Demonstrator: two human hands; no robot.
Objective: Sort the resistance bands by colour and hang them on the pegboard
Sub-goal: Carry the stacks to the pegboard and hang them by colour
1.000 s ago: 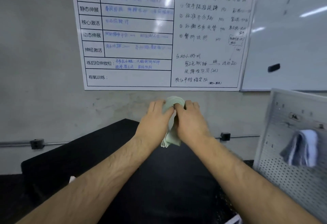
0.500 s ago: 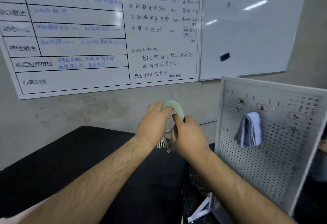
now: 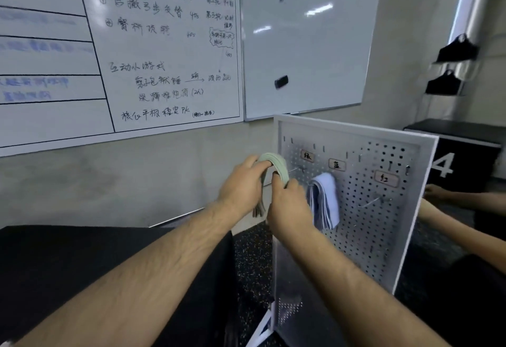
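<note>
Both hands hold a bunch of pale green resistance bands (image 3: 277, 163) looped up in the air. My left hand (image 3: 242, 186) grips the left side of the loop, my right hand (image 3: 289, 205) pinches its right side. The loop's top is just left of the leftmost metal hook (image 3: 297, 169) on the white pegboard (image 3: 356, 237), under a small label. Blue bands (image 3: 324, 200) hang from the middle hook. A third hook (image 3: 371, 202) at the right, under another label, is bare.
A black padded bench (image 3: 82, 264) lies below my left arm. Whiteboards (image 3: 301, 45) cover the wall behind. Another person's hand and forearms (image 3: 443, 196) reach in behind the pegboard at the right, in front of a black box (image 3: 465, 155) with a number.
The view has swung right and the pegboard is now close. Both hands have carried the green bands right, up to the leftmost hook.
</note>
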